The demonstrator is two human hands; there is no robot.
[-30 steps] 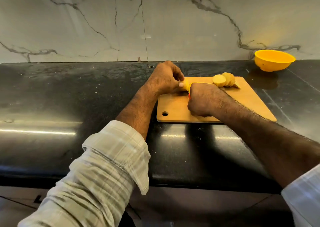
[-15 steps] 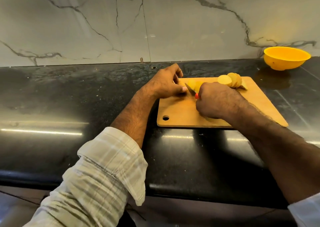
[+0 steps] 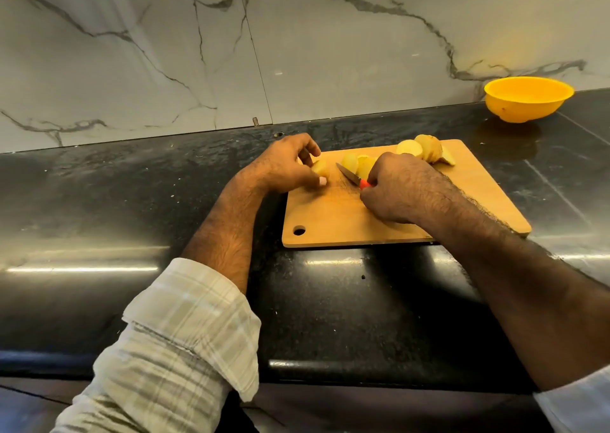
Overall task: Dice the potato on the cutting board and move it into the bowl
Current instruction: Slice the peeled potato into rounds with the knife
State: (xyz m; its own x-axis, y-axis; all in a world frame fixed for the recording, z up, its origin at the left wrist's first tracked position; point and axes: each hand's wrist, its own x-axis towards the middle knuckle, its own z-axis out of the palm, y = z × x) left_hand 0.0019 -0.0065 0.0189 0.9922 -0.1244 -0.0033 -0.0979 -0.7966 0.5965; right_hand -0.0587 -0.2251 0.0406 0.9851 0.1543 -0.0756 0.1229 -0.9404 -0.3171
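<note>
Right now your right hand (image 3: 401,187) has a closed grip on the knife (image 3: 350,175) w/ blade beside cut potato pieces (image 3: 358,163), left hand (image 3: 285,165) pinches a potato chunk (image 3: 321,168) on the cutting board (image 3: 336,216), bowl (image 3: 528,98) well apart on the table (image 3: 132,201).

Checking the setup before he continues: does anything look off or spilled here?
Nothing spilled. The cutting board lies askew to the counter edge, and the bowl sits far off, by the wall.
</note>
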